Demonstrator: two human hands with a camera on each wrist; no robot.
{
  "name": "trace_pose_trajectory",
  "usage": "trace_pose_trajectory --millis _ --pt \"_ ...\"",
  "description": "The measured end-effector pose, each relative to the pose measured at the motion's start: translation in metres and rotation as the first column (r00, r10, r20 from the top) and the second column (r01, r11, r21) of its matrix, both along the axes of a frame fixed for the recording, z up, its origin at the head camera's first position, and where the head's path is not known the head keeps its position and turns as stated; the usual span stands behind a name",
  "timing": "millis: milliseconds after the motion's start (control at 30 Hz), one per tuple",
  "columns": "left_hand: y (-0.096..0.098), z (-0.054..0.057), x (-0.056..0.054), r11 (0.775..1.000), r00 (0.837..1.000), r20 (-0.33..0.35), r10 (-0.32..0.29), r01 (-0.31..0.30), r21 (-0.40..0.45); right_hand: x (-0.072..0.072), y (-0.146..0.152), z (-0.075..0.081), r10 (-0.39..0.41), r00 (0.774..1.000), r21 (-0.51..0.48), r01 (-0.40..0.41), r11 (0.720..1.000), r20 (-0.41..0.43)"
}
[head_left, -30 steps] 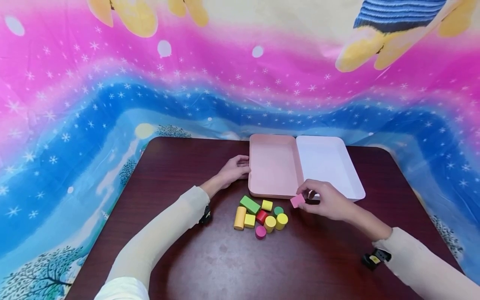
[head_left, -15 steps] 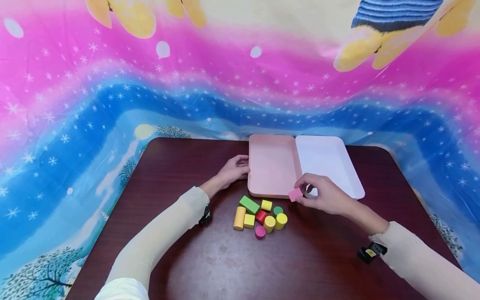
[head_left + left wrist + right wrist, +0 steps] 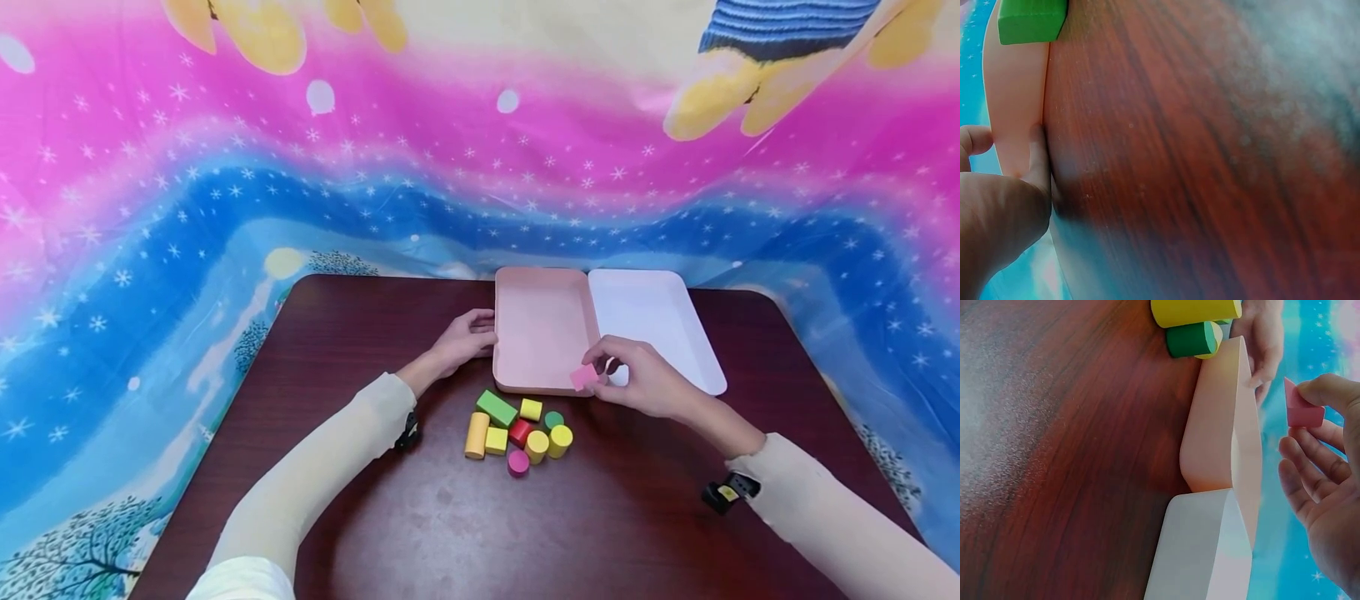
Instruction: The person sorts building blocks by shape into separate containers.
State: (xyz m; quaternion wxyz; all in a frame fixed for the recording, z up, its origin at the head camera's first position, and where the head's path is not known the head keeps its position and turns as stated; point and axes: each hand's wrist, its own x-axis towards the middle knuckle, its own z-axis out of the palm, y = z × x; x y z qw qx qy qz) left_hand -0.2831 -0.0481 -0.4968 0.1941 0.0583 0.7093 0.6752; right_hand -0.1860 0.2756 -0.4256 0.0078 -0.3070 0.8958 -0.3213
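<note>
Between thumb and fingertips, my right hand (image 3: 641,379) pinches a pink block (image 3: 582,377) above the near right corner of the pink tray (image 3: 542,329). In the right wrist view the pink block (image 3: 1305,417) shows a pointed, wedge-like side. My left hand (image 3: 465,337) touches the pink tray's left side with extended fingers; the left wrist view shows its thumb (image 3: 1037,156) along the tray wall. In front of the tray lie a green block (image 3: 497,409), an orange cylinder (image 3: 477,436), a red block (image 3: 520,432), a magenta cylinder (image 3: 518,463) and several yellow pieces.
A white tray (image 3: 660,317) stands against the pink tray's right side. A green cylinder (image 3: 553,420) sits beside a yellow cylinder (image 3: 559,441). The dark wooden table (image 3: 420,517) ends at a printed cloth (image 3: 450,208) behind it.
My right hand has moved left and away from me with the pink block, from in front of the tray to above its corner. The left hand stays against the tray.
</note>
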Motion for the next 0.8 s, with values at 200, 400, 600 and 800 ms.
trace_pose_trajectory --millis 200,400,600,800 --pt "-0.001 -0.001 0.000 1.000 1.000 -0.004 0.000 0.000 0.004 -0.007 -0.002 -0.002 -0.009 1.000 -0.003 0.009 1.000 -0.006" --pt "0.000 -0.003 0.001 1.000 1.000 -0.018 0.001 -0.001 -0.004 -0.012 -0.005 -0.007 -0.031 0.999 0.022 0.031 0.999 0.016" --pt "-0.001 -0.003 0.002 1.000 1.000 -0.029 -0.004 0.003 -0.013 -0.018 -0.008 -0.009 -0.047 0.999 -0.002 0.047 0.999 0.014" --pt "0.000 -0.002 0.002 1.000 1.000 -0.029 -0.005 0.005 -0.009 -0.025 -0.009 -0.011 -0.058 0.998 -0.042 0.059 0.997 0.011"
